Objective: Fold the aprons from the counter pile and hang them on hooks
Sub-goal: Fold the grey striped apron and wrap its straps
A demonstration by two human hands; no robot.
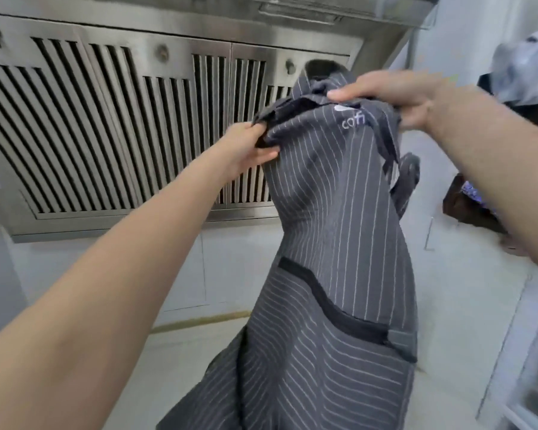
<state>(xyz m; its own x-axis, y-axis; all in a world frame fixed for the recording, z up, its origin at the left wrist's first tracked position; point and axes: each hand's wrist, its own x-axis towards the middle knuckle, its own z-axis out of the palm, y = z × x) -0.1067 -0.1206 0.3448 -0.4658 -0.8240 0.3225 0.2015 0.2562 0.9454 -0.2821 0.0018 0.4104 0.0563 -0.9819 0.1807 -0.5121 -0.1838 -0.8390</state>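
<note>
Steel vent hood (131, 125) behind; striped apron (333, 259) hangs long-axis down from both my hands. Left hand (249, 147) pinches its left top corner, right hand (389, 100) grips bunched top, slightly higher. No hook visible; either hand could lift it.

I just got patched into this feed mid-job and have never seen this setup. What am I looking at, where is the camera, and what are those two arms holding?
There is no machine here: these are a person's bare arms, filmed by one wide-angle camera worn on their head. Both hands hold up a grey pinstriped apron by its top edge. The left hand pinches a bunched corner; the right hand has its grip on the top near the printed logo. The rest hangs down loose, not yet folded. Behind it is a steel vent hood with slatted filters. No hooks show.
</note>
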